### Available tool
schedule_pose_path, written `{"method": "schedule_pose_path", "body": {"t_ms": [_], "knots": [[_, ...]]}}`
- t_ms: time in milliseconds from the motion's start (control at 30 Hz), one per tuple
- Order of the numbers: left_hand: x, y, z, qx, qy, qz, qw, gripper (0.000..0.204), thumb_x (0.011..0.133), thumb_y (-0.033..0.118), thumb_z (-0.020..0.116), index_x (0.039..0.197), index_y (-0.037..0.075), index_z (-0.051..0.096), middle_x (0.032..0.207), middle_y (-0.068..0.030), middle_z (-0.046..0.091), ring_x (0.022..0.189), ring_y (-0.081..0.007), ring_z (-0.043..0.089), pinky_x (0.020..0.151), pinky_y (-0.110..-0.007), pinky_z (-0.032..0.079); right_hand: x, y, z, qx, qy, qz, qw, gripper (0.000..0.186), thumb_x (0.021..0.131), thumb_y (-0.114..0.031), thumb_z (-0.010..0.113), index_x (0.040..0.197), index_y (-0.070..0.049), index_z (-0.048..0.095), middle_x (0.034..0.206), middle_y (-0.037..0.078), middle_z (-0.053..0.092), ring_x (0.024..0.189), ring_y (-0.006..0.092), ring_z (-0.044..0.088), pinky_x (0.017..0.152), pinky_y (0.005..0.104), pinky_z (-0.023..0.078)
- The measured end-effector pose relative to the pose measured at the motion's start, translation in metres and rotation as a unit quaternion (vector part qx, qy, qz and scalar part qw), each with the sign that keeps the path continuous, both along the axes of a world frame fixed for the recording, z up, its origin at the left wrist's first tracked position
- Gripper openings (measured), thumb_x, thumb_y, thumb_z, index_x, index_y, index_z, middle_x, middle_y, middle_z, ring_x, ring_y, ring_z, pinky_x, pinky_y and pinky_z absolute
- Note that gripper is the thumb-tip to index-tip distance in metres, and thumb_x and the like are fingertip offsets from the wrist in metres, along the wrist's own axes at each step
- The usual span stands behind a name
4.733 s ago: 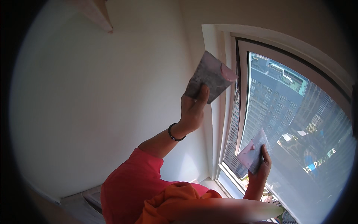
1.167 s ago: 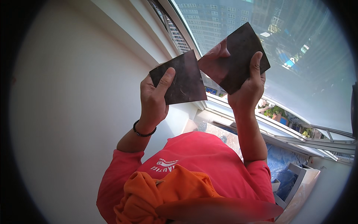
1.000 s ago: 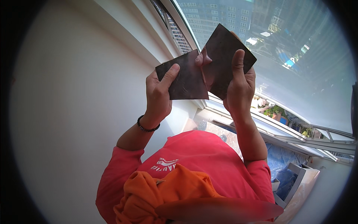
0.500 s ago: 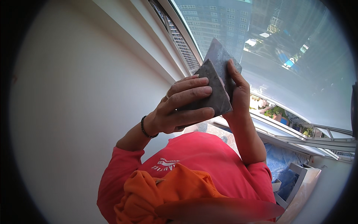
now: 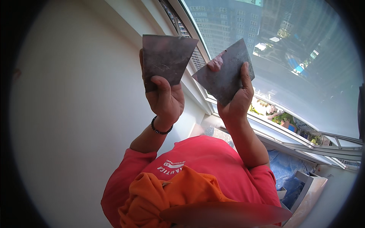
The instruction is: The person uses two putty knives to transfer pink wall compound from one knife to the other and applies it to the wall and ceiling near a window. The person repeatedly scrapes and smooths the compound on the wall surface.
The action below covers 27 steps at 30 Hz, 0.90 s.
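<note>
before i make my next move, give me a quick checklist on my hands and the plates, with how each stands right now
1. Left hand gripping left plate: ok, held at its lower end.
2. Right hand gripping right plate: ok, held at its lower right side.
3. Plates apart: ok, a gap shows.
4. Right plate bare: not ok, a pink lump sits by its upper left edge.
5. Backs of both plates bare: cannot tell, turned away.
6. Bracelet clear of left plate: ok.

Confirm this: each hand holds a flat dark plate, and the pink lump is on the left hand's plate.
Wrong on the lump's place: the head view shows the pink lump on the flat dark plate in the right hand. The rest stands.
</note>
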<state>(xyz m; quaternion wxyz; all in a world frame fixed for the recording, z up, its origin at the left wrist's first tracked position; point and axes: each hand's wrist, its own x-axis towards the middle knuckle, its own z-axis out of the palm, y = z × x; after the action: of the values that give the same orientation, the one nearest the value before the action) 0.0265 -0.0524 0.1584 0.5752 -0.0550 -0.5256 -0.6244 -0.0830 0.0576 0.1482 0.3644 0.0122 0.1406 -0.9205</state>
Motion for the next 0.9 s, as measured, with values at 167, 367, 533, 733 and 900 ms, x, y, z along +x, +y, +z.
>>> {"method": "schedule_pose_path", "body": {"t_ms": [167, 367, 533, 733, 900], "knots": [[0.006, 0.012, -0.013, -0.013, -0.016, -0.146, 0.989, 0.050, 0.112, 0.029, 0.039, 0.156, 0.007, 0.028, 0.152, -0.0129, 0.045, 0.136, -0.0261, 0.049, 0.114, -0.049, 0.040, 0.018, -0.014, -0.007, 0.053, -0.010, -0.045, 0.998, 0.052, 0.095, -0.033, 0.075, 0.130, -0.006, 0.050, 0.119, 0.012, 0.064, 0.104, 0.0221, 0.070, 0.083, 0.0386, 0.065], [0.013, 0.005, -0.009, -0.042, -0.109, -0.156, 0.981, 0.048, 0.111, 0.024, 0.042, 0.153, 0.002, 0.033, 0.144, -0.0163, 0.053, 0.133, -0.0281, 0.053, 0.115, -0.049, 0.040, 0.007, -0.015, -0.011, 0.097, 0.049, -0.132, 0.985, 0.041, 0.094, -0.029, 0.077, 0.121, -0.005, 0.059, 0.108, 0.009, 0.070, 0.093, 0.0164, 0.070, 0.076, 0.0315, 0.061], [0.023, 0.007, -0.010, -0.043, -0.193, -0.122, 0.973, 0.047, 0.109, 0.016, 0.050, 0.149, -0.006, 0.042, 0.141, -0.0156, 0.056, 0.128, -0.0208, 0.055, 0.111, -0.039, 0.045, -0.005, -0.015, -0.009, 0.120, 0.125, -0.191, 0.966, 0.041, 0.094, -0.028, 0.077, 0.122, -0.003, 0.060, 0.113, 0.010, 0.068, 0.097, 0.0195, 0.071, 0.081, 0.0333, 0.063], [0.029, -0.014, 0.002, -0.103, -0.388, -0.049, 0.914, 0.033, 0.107, 0.014, 0.055, 0.133, -0.006, 0.060, 0.121, -0.0117, 0.069, 0.108, -0.0143, 0.064, 0.097, -0.029, 0.050, -0.028, -0.003, 0.004, 0.071, 0.143, -0.220, 0.962, 0.036, 0.094, -0.027, 0.077, 0.119, -0.004, 0.063, 0.106, 0.011, 0.071, 0.093, 0.0193, 0.072, 0.078, 0.0321, 0.061], [0.035, -0.020, 0.019, 0.099, -0.242, 0.000, 0.965, 0.025, 0.104, 0.016, 0.062, 0.119, -0.003, 0.066, 0.109, -0.0109, 0.073, 0.097, -0.0163, 0.072, 0.085, -0.029, 0.060, -0.036, -0.004, 0.008, 0.063, 0.096, -0.206, 0.972, 0.052, 0.093, -0.030, 0.078, 0.127, -0.003, 0.049, 0.112, 0.014, 0.067, 0.096, 0.0230, 0.072, 0.080, 0.0360, 0.065]]}}
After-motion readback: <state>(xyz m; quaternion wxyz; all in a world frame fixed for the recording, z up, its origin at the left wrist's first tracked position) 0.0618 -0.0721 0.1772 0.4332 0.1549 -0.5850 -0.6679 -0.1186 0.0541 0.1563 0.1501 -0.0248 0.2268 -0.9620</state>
